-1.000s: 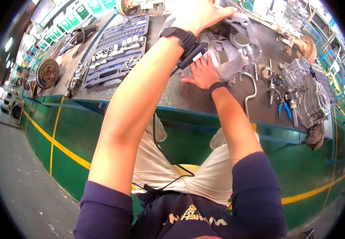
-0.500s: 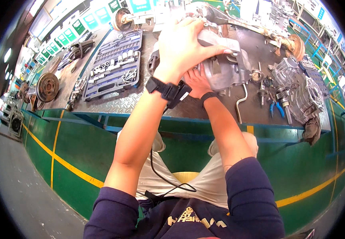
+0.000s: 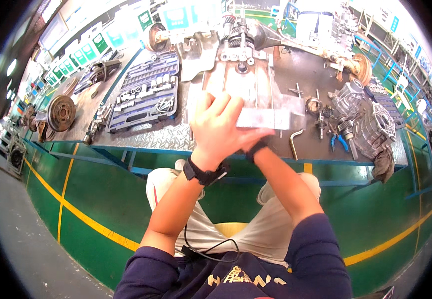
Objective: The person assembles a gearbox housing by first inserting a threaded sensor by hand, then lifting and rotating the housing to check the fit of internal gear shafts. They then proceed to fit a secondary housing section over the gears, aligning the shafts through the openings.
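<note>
A silver cast-metal housing (image 3: 266,118), smeared by motion, is at the near edge of the workbench in front of me. My left hand (image 3: 218,124) grips it from above, fingers curled over its upper left part and thumb pointing right. My right hand's wrist (image 3: 257,150) is beneath and behind the left hand; its fingers are hidden. Just beyond the housing lies a wide pale metal part (image 3: 238,84), its surface washed out by glare. At its far end sits a gear assembly (image 3: 241,42) with several stacked gears.
An open socket set case (image 3: 144,114) lies to the left. On the right are a bent metal rod (image 3: 294,144), blue-handled pliers (image 3: 339,143), a geared shaft (image 3: 348,132) and open cast casings (image 3: 375,127). A long axle (image 3: 295,42) stretches across the back. A rusty brake drum (image 3: 60,113) stands far left.
Both hands have drawn the housing toward me and lowered it. The gear assembly and pale metal part behind it have come into sight. The right hand's fingers have become hidden.
</note>
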`<state>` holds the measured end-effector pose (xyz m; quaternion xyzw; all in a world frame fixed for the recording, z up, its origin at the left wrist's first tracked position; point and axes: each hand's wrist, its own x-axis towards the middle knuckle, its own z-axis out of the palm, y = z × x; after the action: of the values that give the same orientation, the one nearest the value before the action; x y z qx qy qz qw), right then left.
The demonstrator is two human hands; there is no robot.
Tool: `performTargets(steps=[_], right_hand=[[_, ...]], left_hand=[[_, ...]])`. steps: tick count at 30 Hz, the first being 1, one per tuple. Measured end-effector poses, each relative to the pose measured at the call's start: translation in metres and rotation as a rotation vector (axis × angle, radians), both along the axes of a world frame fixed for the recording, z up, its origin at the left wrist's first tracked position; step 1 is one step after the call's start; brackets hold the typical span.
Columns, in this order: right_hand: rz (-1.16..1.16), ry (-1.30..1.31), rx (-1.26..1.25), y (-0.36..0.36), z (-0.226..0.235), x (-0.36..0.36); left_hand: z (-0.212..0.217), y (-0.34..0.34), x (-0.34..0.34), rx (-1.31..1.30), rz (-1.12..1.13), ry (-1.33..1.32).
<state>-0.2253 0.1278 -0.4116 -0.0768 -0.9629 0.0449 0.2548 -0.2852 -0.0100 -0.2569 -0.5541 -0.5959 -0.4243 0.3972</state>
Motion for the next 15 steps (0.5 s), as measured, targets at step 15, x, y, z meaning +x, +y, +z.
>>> performTargets(steps=[15], right_hand=[[-0.124,0.447,-0.413,-0.025,0.208,0.124]], left_hand=[[-0.045,-0.053,0.004,0.122,0.056,-0.057]])
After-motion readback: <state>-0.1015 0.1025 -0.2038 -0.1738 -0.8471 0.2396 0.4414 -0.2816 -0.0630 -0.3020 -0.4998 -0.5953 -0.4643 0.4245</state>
